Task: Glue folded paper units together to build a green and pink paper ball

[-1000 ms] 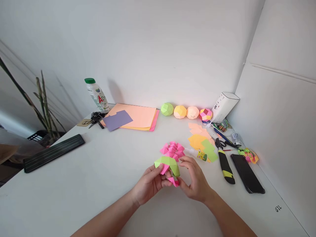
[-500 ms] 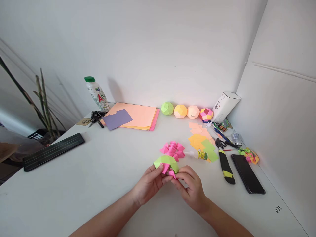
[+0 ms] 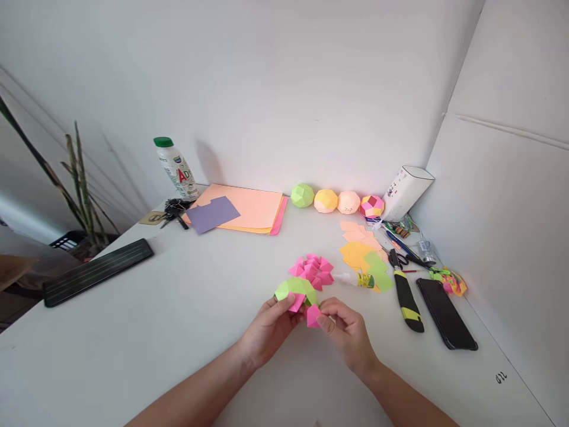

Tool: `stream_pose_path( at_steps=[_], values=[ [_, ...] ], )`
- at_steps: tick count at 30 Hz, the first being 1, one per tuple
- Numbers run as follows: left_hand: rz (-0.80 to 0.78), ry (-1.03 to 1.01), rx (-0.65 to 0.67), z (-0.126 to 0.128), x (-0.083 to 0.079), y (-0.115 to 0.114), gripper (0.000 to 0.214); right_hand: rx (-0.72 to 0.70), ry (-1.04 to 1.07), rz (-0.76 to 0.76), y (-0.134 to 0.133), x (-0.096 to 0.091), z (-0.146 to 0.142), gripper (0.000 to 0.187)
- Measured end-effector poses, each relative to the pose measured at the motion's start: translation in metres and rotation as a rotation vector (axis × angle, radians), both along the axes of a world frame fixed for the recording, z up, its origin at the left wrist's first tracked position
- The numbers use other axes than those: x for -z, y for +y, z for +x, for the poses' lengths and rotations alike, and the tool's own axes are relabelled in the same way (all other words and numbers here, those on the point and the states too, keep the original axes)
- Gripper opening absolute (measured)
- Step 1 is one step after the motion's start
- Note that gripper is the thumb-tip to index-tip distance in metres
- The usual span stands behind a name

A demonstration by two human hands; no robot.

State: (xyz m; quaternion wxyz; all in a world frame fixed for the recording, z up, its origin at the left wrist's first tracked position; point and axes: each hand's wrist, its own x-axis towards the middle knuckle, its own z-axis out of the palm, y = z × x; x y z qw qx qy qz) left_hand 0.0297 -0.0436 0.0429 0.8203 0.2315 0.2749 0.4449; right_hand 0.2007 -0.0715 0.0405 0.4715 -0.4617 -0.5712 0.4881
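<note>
My left hand [image 3: 267, 330] grips a partly built paper shell of green and pink folded units [image 3: 296, 290] just above the white table [image 3: 178, 308]. My right hand [image 3: 344, 329] pinches a small pink folded paper unit [image 3: 313, 315] and holds it against the shell's lower right edge. A pile of loose pink folded units [image 3: 312, 270] lies on the table right behind the shell. A small glue bottle [image 3: 355, 279] lies to the right of that pile.
Several finished paper balls [image 3: 336, 201] line the back wall beside a white box [image 3: 403, 191]. Orange and green paper squares [image 3: 362, 252], scissors [image 3: 400, 258], a black-yellow cutter [image 3: 406, 299] and a phone [image 3: 446, 312] lie right. Coloured sheets [image 3: 242, 210], keys [image 3: 171, 212], a bottle [image 3: 175, 169] and a black bar [image 3: 98, 271] are left.
My right hand has closed in on the shell, turning the pink unit upward and pressing it to the shell's edge. The glue bottle has come into view behind it.
</note>
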Motion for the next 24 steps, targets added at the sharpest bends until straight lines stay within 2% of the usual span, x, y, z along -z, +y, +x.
stream_pose_path(
  at_steps=[3,6,15,24],
  values=[
    [-0.001,-0.011,0.000,0.001,0.001,0.000,0.021,-0.007,0.080,-0.139,-0.004,-0.001,-0.004,0.017],
    [-0.010,-0.036,0.006,0.003,0.002,0.000,0.022,0.005,0.128,-0.197,-0.006,-0.002,-0.010,0.020],
    [0.008,-0.046,0.016,0.006,-0.001,-0.003,0.020,0.091,0.179,-0.205,-0.004,0.000,-0.012,0.021],
    [0.035,-0.047,0.047,0.006,0.002,-0.004,0.022,0.115,0.185,-0.242,-0.005,0.002,-0.010,0.022]
  ],
)
